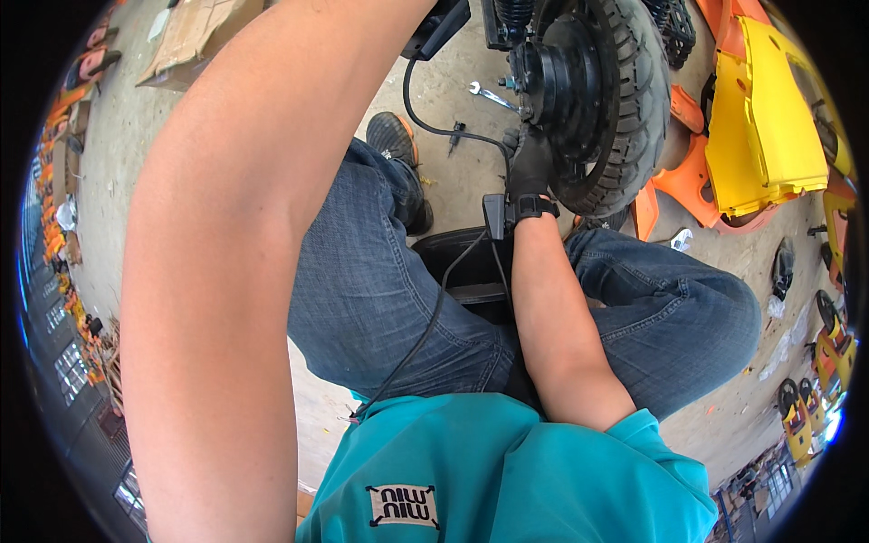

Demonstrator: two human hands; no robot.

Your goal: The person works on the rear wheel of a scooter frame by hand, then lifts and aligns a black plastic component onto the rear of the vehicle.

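A black wheel with a knobbly tyre [634, 100] and a large round hub [552, 81] stands upright in front of me. My right hand [532, 161], in a black glove, is at the lower side of the hub, beside the tyre. Its fingers are mostly hidden, so their grip cannot be made out. A silver wrench [491, 95] shows by the axle end, one open jaw pointing left; its other end is hidden near the hub. My left arm [217, 208] reaches up past the top edge, with the hand out of view.
Right of the wheel lie yellow [765, 118] and orange [692, 181] body panels. A small black part [457, 136] is on the floor, left of my right hand. A cardboard box [199, 41] sits at upper left. A black cable [434, 312] runs across my lap.
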